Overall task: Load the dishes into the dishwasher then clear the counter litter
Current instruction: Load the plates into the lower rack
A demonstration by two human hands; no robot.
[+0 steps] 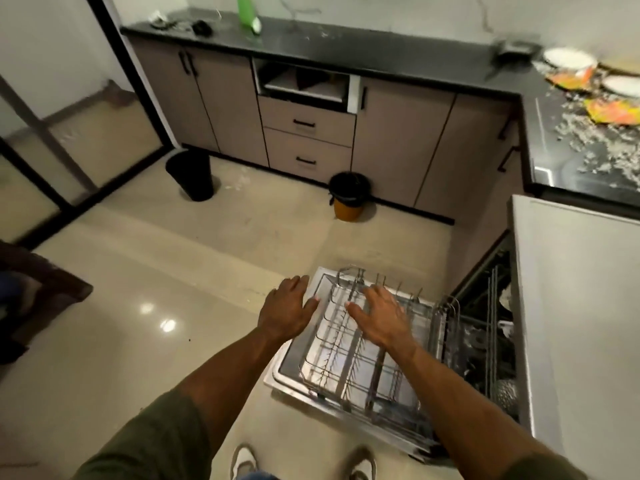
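Both hands' grip wide, left hand point(288, 308) at door edge, right hand point(381, 315) over rack point(346, 362)

A: The worktop point(363, 51) is glossy black, and the cupboards point(398, 140) are greyish taupe with black handles

B: And the bins?

A: One bin point(192, 176) is all black; the other bin point(348, 197) is orange with a black liner. The bottle point(246, 10) is bright green, the plates point(569, 58) white, the wrappers point(613, 110) orange and yellow
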